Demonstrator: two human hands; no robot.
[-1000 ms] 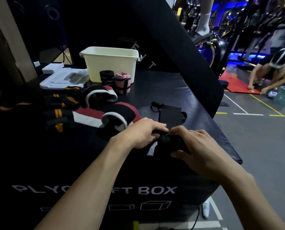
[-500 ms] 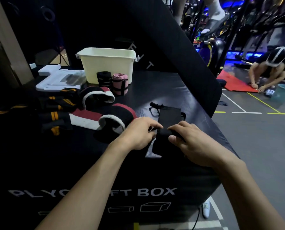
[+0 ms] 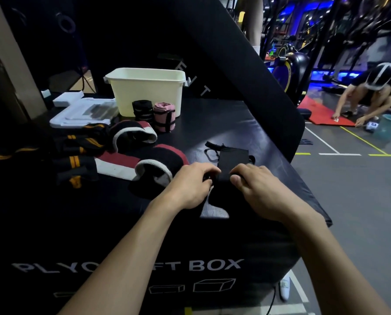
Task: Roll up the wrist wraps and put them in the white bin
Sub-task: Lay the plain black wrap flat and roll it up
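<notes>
On my far left, loose black wraps with orange stripes [image 3: 76, 153] lie on the black box top [image 3: 224, 123], next to a white foam tray [image 3: 76, 112]. Further right I see red, white and black wraps [image 3: 142, 160] unrolled, and behind them a rolled black wrap [image 3: 143, 111] and a rolled pink wrap [image 3: 164, 117] standing just in front of the white bin [image 3: 146, 92]. My left hand [image 3: 191, 184] and right hand [image 3: 261, 189] sit close together, fingers curled and pinching the near rolled part of a black wrap [image 3: 232, 159], whose far end lies flat on the box.
</notes>
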